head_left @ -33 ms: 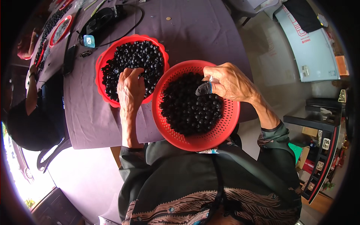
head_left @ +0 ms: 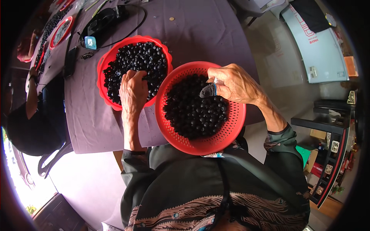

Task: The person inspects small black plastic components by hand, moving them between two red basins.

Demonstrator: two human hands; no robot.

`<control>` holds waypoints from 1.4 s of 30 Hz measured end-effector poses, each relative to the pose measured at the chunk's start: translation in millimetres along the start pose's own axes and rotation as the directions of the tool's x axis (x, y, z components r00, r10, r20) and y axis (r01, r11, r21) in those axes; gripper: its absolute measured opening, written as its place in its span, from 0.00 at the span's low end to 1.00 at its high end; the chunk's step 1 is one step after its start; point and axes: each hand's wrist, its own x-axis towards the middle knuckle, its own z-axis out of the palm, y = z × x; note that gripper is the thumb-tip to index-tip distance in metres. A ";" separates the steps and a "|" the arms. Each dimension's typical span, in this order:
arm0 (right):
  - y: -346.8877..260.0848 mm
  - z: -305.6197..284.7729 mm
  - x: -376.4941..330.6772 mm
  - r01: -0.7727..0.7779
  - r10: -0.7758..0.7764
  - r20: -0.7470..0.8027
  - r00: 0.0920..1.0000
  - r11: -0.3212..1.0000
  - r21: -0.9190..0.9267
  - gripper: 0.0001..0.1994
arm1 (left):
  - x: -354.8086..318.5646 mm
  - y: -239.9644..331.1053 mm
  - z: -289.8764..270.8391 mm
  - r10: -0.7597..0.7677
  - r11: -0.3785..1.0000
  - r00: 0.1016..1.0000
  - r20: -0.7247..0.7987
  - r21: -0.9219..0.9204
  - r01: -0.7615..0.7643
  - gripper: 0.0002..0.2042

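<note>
My left hand [head_left: 133,90] rests over a red scalloped basket [head_left: 101,81] heaped with dark round berries [head_left: 144,57]. Its fingers curl down among them, and their tips are hidden. On the right, at the table's near edge, a round red colander [head_left: 194,148] holds more dark berries [head_left: 198,117], duller in the shade. Above its right side hangs my right hand [head_left: 237,84], thumb and fingers drawn together in a pinch. A dark knitted finger cover [head_left: 208,91] sits on the thumb. A small whitish bit shows between the fingers; I cannot make out what it is.
A purple cloth covers the table [head_left: 208,34]. Behind the basket lie a black bag [head_left: 102,23] with a cord and a dark flat object [head_left: 71,61]. Another person's arm [head_left: 32,98] reaches in at far left, near a red tray [head_left: 61,32]. A dark shelf [head_left: 333,150] stands right.
</note>
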 end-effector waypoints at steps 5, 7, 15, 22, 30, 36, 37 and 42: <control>4.5 -5.1 -0.3 0.004 -0.002 -0.062 0.998 1.000 0.029 0.20 | 3.5 -8.8 1.7 -0.050 0.999 0.993 0.104 0.021 0.048 0.08; 6.3 -7.8 0.0 -0.032 0.035 -0.068 0.997 0.999 0.039 0.20 | 4.4 -12.3 1.8 -0.061 0.998 0.992 0.111 0.005 0.060 0.08; -6.1 1.4 12.7 0.020 -0.008 -0.099 0.995 0.992 0.121 0.10 | 4.9 42.7 -16.4 -0.290 -0.200 0.879 0.379 -0.922 0.331 0.09; -29.9 5.2 31.9 0.039 -0.025 -0.183 0.983 0.996 0.074 0.11 | -3.2 100.0 -4.9 -0.099 -0.730 0.875 0.475 -0.632 0.260 0.09; -26.1 0.7 25.4 0.074 -0.077 -0.173 0.982 0.997 -0.024 0.14 | -10.7 107.3 6.2 -0.070 -0.627 0.910 0.408 -0.728 0.278 0.08; -30.1 -6.7 28.2 0.043 -0.039 -0.103 0.994 0.998 0.036 0.13 | -11.7 96.3 13.4 0.011 -0.622 0.922 0.387 -0.719 0.310 0.10; -29.8 -6.7 28.7 0.064 -0.061 -0.097 0.993 0.998 0.025 0.13 | -11.1 98.3 12.6 0.010 -0.622 0.921 0.388 -0.719 0.310 0.10; -30.3 -7.8 29.6 0.060 -0.060 -0.063 0.996 0.998 -0.009 0.12 | -11.3 102.8 13.6 0.029 -0.671 0.927 0.373 -0.680 0.295 0.13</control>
